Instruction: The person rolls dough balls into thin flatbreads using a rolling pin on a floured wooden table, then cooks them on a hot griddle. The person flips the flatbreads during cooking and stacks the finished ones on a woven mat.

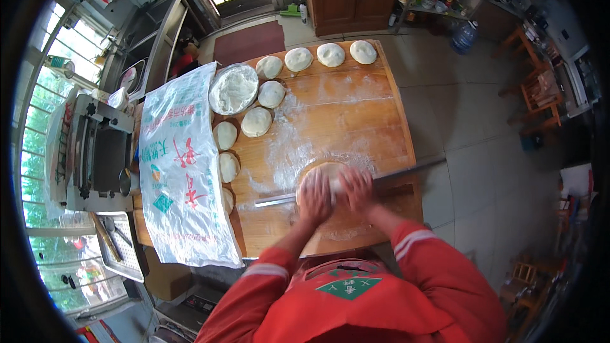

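Both my hands rest on a long metal rod (275,200), used like a rolling pin, that lies across a round of dough (329,167). My left hand (315,196) is over the dough's left part with fingers stretched forward. Beside it, my right hand (356,188) is blurred, its fingers bent over the rod. The rod's dark right end (410,171) sticks out past the table edge. Loose flour (288,152) coats the wooden board (352,119) around the dough. My palms hide the middle of the rod and part of the dough.
Several dough rounds (330,55) line the board's far and left sides. A metal bowl of flour (233,89) stands at the far left corner. A printed plastic sack (186,166) partly covers other rounds. A roller machine (102,157) and a tray (121,243) sit further left.
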Available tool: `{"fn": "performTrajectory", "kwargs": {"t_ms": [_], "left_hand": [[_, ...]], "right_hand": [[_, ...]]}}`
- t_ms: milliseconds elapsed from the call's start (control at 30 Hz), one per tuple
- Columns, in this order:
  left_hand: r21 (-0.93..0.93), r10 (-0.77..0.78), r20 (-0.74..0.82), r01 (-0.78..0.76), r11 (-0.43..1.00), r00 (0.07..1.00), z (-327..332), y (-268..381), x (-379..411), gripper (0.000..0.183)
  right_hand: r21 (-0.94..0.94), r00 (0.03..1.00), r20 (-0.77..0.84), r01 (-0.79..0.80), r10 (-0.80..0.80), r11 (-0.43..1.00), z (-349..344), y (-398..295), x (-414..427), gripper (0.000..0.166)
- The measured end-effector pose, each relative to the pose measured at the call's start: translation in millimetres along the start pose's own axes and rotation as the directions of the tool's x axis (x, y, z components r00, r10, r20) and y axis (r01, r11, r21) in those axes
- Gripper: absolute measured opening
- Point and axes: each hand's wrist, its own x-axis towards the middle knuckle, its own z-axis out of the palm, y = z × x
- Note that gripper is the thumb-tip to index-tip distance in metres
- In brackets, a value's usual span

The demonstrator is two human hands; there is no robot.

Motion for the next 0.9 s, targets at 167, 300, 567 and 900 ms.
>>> {"fn": "performTrajectory", "kwargs": {"t_ms": [167, 300, 567, 900], "left_hand": [[0.003, -0.414, 0.361, 0.443, 0.896, 0.835, -38, -99, 177, 0.062], [-0.046, -0.288, 0.384, 0.330, 0.943, 0.877, -48, -165, 125, 0.064], [-0.064, -0.405, 0.484, 0.493, 0.868, 0.776, -50, 31, -91, 0.069], [-0.726, -0.368, 0.665, 0.678, -0.114, 0.650, 43, 140, -107, 0.052]], "right_hand": [[-0.073, 0.848, 0.226, -0.476, 0.479, 0.876, -18, 59, 186, 0.042], [0.017, 0.875, 0.176, -0.460, 0.450, 0.888, -6, 65, 186, 0.044], [0.188, 0.999, 0.040, 0.005, -0.012, 0.982, -25, 30, 84, 0.050], [0.115, 0.848, -0.153, -0.495, 0.508, 0.861, -61, 109, -37, 0.052]]}}
